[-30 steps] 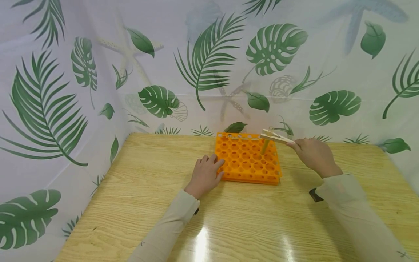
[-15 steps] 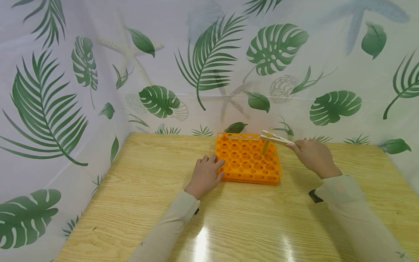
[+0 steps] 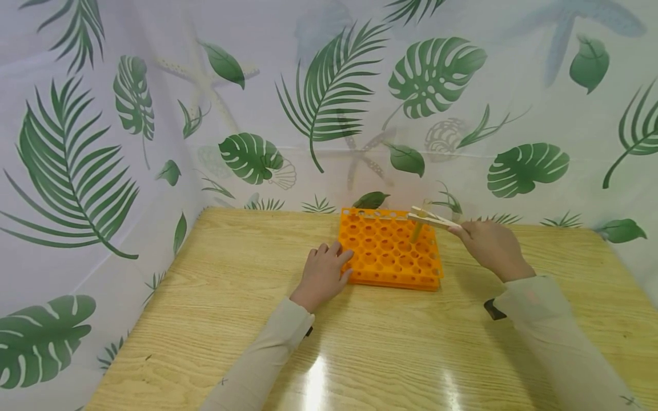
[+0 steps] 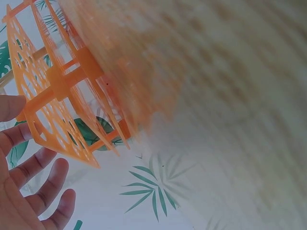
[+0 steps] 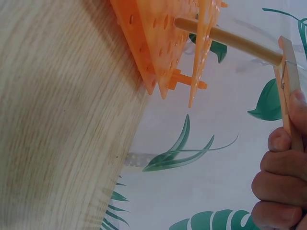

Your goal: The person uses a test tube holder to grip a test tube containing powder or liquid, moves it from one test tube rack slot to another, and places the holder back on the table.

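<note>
1. One orange test tube rack [image 3: 392,278] is seen, in which three tiers are counted from the right wrist view.
2. One test tube [image 5: 244,45] is counted.
3. One wooden test tube clamp [image 5: 290,72] is counted.
4. Two hands are shown: one left hand [image 3: 321,277], one right hand [image 3: 492,248].
5. Two sleeves are counted: one left sleeve [image 3: 267,354], one right sleeve [image 3: 555,331].
6. Two black pieces, a left cuff piece [image 3: 309,331] and a right cuff piece [image 3: 495,309], are partly seen.
7. One tabletop [image 3: 231,257] is shown.

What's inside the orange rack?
Inside the rack: one tube, yellowish, lower end through the top plate. In the head view, the left hand covers part of the rack's left edge, hiding any holes there.
</note>
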A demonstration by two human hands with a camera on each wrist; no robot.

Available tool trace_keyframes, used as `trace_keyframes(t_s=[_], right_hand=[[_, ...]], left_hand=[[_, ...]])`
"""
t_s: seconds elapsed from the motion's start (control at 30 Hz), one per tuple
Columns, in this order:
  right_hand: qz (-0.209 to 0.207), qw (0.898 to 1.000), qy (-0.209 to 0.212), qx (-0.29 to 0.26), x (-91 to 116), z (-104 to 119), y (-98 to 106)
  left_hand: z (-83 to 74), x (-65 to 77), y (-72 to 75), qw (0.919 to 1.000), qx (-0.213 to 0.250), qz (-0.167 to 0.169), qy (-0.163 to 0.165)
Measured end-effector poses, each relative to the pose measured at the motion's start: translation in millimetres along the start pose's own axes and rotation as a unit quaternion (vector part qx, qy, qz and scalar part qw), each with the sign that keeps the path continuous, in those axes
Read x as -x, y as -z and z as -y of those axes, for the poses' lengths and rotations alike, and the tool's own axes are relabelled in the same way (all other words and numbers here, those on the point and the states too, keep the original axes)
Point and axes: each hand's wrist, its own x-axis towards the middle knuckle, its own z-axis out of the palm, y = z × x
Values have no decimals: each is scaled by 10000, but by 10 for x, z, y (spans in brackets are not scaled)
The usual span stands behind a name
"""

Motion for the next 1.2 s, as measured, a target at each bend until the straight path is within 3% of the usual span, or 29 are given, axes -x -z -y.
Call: trace_keyframes(t_s=[1.2], right_hand=[[67,9999,-28,-145,3,10,-80]], left_hand=[[0,2,-8,9998,183,5,57]])
